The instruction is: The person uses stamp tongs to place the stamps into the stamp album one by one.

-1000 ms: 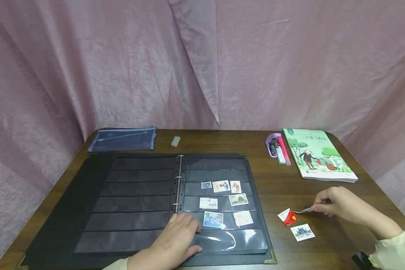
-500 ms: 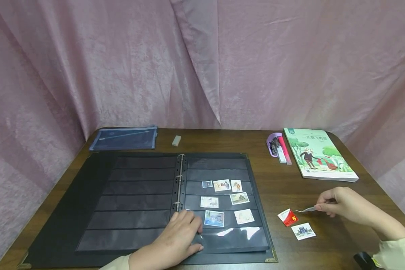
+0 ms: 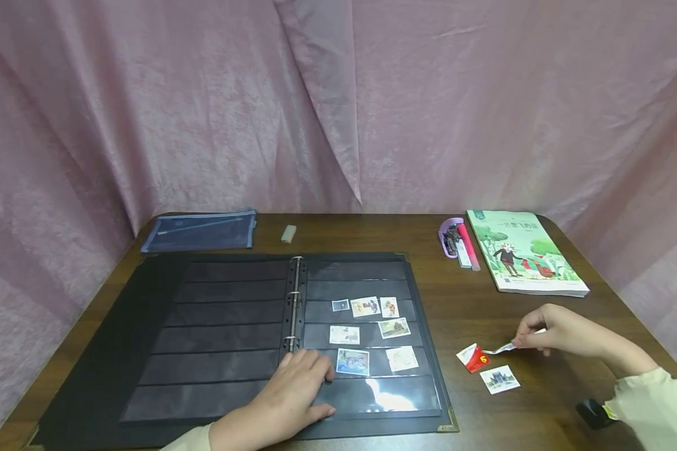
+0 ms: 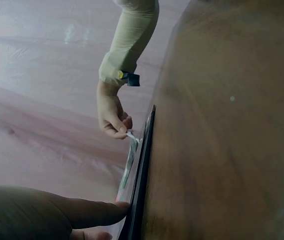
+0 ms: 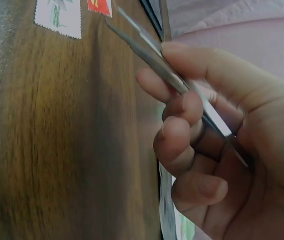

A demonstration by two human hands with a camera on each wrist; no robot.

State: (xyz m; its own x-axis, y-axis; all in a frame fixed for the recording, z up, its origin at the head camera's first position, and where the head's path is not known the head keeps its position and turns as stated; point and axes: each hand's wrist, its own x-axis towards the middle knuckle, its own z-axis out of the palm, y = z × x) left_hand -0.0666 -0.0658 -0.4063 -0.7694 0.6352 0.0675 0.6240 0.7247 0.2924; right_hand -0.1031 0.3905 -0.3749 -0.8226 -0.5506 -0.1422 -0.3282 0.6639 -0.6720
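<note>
My right hand [image 3: 555,335] pinches metal tweezers [image 5: 156,60] between thumb and fingers. In the right wrist view their two tips stand slightly apart, close to the edge of a red and white stamp [image 3: 474,358]. In the head view the tips overlap that stamp's right edge. A second stamp [image 3: 499,379], with a building-like picture, lies on the wood just below it. My left hand [image 3: 284,398] rests on the lower inner part of the open stamp album [image 3: 248,338], fingers spread loosely near the rings. Several stamps, including a blue one [image 3: 353,362], sit in the right page's strips.
A green-covered book [image 3: 527,254] lies at the back right, beside a purple item [image 3: 444,241] and a pink stick [image 3: 469,247]. Behind the album are a blue mesh pouch [image 3: 200,232] and a small eraser-like block [image 3: 288,233]. A pink curtain [image 3: 316,113] hangs behind the table.
The tweezers' tips pull slightly off the red and white stamp, then come back over its right edge. My left hand stays on the album; the head view shifts a little.
</note>
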